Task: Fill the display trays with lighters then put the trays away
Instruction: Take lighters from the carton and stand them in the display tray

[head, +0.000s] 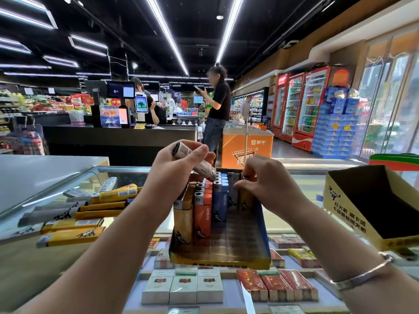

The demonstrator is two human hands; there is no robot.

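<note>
A display tray (pixel 260 252) stands on the glass counter in front of me, partly filled with upright lighters in yellow, orange (pixel 202 217), blue and grey rows. My left hand (pixel 179 168) grips two grey lighters (pixel 199 165) above the tray's left side. My right hand (pixel 267 180) pinches the top of a yellow lighter (pixel 246 201) standing in the tray's right row. Several loose yellow and grey lighters (pixel 70 223) lie on the counter to the left.
An open cardboard box (pixel 353 223) sits at the right of the glass counter (pixel 294 196). Cigarette packs (pixel 226 286) show under the glass. Beyond are a checkout desk, people standing, an orange freezer (pixel 247 148) and drink fridges.
</note>
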